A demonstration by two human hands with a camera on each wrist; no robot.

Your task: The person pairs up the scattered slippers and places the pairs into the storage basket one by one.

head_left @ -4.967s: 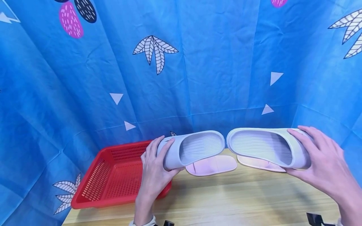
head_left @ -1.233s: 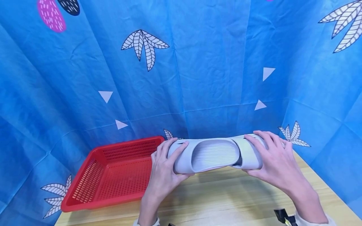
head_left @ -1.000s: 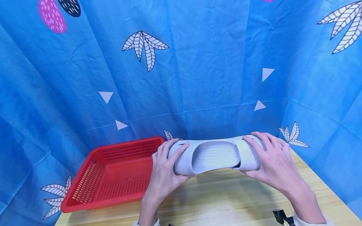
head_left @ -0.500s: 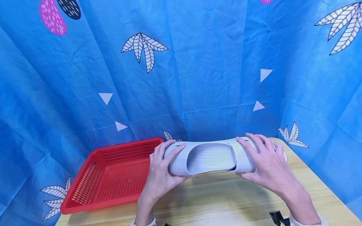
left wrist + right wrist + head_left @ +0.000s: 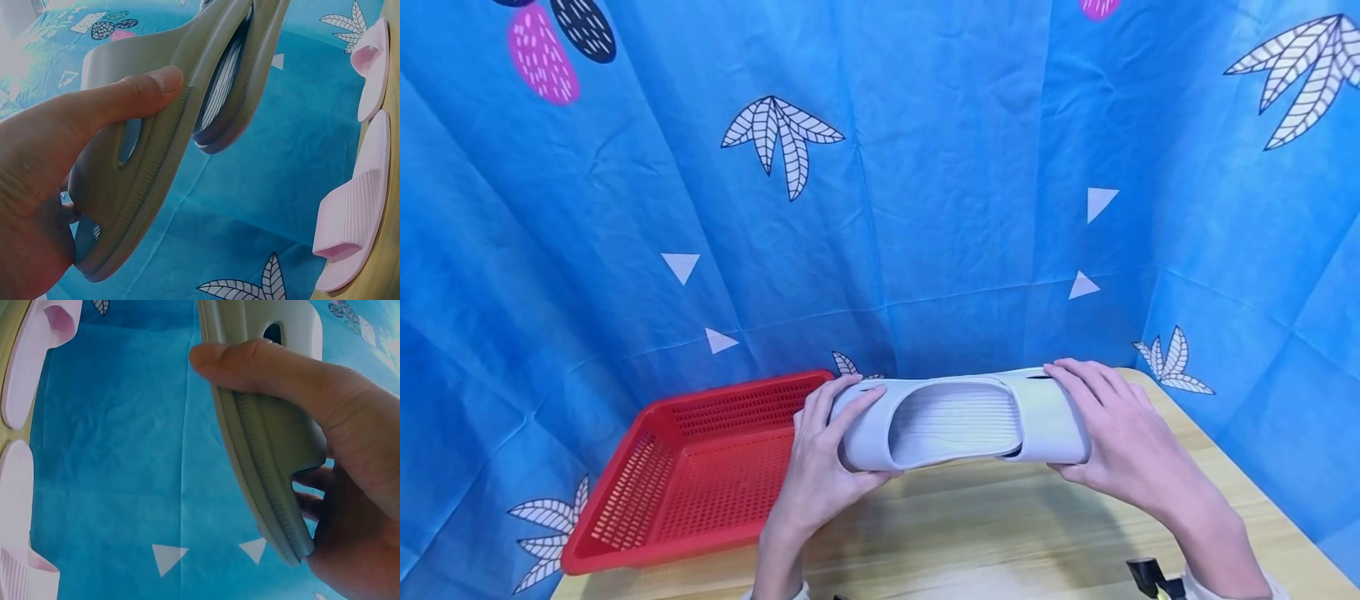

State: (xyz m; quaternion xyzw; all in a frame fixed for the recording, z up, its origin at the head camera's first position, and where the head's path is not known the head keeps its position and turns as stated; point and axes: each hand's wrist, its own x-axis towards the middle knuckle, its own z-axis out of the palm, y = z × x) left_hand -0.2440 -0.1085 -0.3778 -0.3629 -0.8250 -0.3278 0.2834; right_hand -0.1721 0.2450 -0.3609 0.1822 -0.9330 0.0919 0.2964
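Note:
My left hand (image 5: 820, 467) grips the strap end of a light grey slide sandal (image 5: 867, 429), thumb below and fingers over the top. The matching slide sandal (image 5: 1047, 417) is held at its strap end by my right hand (image 5: 1131, 450). Both are raised above the table on their sides, soles away from me, and the left one's heel end reaches into the right one's strap opening. Each thumb lies along a sole edge in the wrist views. Beyond them, in the left wrist view, lie a pink slipper (image 5: 353, 212) and its mate (image 5: 375, 78), hidden in the head view.
A red perforated plastic basket (image 5: 730, 475) stands on the left of the wooden table (image 5: 970, 533). Blue patterned cloth (image 5: 955, 208) hangs behind and at both sides. Black wrist gear (image 5: 1146, 575) shows by my right sleeve.
Five seconds ago the grey slides were apart, heel to heel, with pink slippers showing beneath. Since then they have overlapped. In the last second both drifted slightly left, and my right fingers shifted outward.

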